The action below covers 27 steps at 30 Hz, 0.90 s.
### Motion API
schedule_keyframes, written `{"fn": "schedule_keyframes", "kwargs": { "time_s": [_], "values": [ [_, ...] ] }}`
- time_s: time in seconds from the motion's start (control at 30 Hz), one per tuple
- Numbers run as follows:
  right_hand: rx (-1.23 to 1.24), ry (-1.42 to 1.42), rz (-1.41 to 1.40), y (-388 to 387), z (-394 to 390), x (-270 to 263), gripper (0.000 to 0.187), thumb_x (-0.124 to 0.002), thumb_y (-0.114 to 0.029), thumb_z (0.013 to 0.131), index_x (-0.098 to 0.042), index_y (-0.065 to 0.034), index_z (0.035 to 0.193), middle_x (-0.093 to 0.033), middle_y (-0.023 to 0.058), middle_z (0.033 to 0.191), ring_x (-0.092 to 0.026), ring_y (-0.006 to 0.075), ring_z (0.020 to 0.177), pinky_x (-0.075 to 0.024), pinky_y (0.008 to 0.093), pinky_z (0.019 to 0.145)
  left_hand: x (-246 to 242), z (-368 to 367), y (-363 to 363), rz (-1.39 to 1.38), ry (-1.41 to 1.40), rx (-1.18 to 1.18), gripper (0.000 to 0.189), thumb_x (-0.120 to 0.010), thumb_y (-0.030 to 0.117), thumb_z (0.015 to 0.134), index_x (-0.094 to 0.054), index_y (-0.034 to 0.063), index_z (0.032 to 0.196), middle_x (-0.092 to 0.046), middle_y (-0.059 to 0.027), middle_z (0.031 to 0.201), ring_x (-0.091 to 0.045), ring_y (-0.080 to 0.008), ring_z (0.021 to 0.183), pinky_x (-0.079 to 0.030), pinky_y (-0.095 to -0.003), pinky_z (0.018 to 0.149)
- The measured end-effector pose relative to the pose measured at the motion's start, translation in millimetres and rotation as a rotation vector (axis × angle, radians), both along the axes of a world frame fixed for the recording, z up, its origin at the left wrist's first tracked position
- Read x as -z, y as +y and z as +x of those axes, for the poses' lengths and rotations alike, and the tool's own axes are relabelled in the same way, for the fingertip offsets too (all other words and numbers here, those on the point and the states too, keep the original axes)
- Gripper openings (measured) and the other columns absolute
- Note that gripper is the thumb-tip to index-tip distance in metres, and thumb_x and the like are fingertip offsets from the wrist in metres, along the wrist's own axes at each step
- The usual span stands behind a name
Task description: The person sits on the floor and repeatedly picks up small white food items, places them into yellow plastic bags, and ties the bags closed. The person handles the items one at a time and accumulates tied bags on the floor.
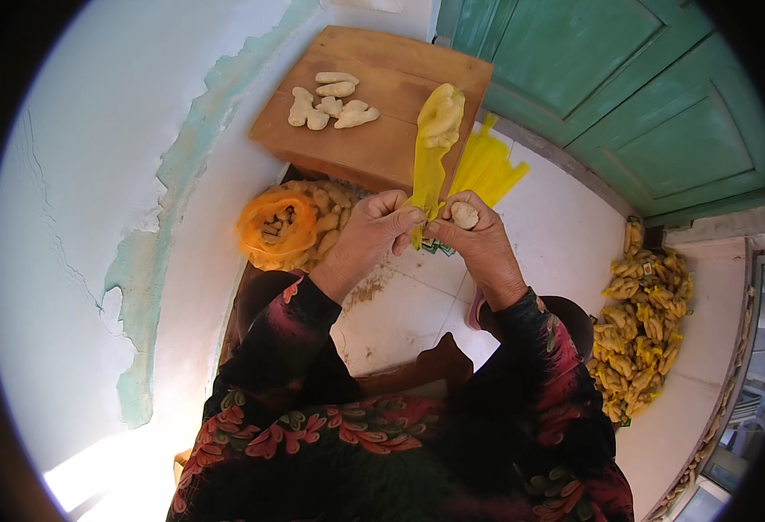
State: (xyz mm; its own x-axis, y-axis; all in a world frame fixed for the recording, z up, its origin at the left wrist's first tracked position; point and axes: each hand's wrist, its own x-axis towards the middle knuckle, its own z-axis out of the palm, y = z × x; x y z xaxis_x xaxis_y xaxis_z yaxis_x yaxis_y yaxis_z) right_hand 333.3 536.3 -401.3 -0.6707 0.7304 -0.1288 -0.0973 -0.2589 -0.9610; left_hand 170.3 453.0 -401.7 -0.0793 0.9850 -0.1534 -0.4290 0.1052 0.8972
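A yellow mesh bag (429, 171) stretches from my hands up onto the wooden table, with pale ginger-like roots (442, 117) in its far end, by the table's right edge. My left hand (388, 225) pinches the near part of the mesh between thumb and fingers. Close beside it, my right hand (477, 228) holds a pale root piece (465, 215) against the palm, its thumb and finger at the mesh too. Several loose root pieces (333, 104) lie on the table's left half.
The wooden table (369, 59) stands ahead. Left of my hands is an orange mesh sack (278, 222) of roots. Yellow mesh bags (487, 166) lie right of the table. Filled yellow bags (643, 326) are piled at far right, near a green door (617, 98).
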Motion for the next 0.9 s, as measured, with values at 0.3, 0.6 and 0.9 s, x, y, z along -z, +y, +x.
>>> {"fn": "schedule_keyframes", "kwargs": {
  "time_s": [0.3, 0.6, 0.9],
  "values": [
    [0.072, 0.145, -0.249, -94.9, 42.2, -22.3, 0.031, -0.072, -0.007, 0.08, -0.057, -0.0015, 0.107, -0.055, -0.0006, 0.088, -0.054, 0.008, 0.078, -0.0469, 0.0211, 0.075, -41.2, 41.7, -83.1, 0.0, -0.029, 0.062, 0.019, -0.056, 0.024, 0.093, -0.059, 0.0045, 0.092, -0.044, 0.0049, 0.065, -0.038, -0.0035, 0.054, -0.032, -0.018, 0.049],
    [0.103, -0.044, -0.161, -146.8, 75.6, -26.8, 0.007, -0.067, -0.005, 0.08, -0.062, -0.0035, 0.084, -0.057, -0.0015, 0.071, -0.054, 0.0076, 0.064, -0.0451, 0.0206, 0.063, -32.7, 44.9, -149.5, 0.029, -0.28, 0.12, 0.017, -0.058, 0.02, 0.091, -0.054, 0.007, 0.08, -0.046, 0.0044, 0.065, -0.039, -0.0043, 0.054, -0.033, -0.0191, 0.05],
    [0.128, -0.079, -0.249, -192.9, 106.6, 1.4, 0.007, -0.065, -0.009, 0.081, -0.062, -0.0032, 0.083, -0.058, -0.0003, 0.067, -0.054, 0.0075, 0.059, -0.0434, 0.0195, 0.059, -7.0, 56.0, -191.8, -0.172, 0.683, 0.047, 0.02, -0.057, 0.009, 0.084, -0.049, -0.0006, 0.069, -0.056, -0.0065, 0.066, -0.058, -0.0116, 0.052, -0.045, -0.0251, 0.047]
  ]
}}
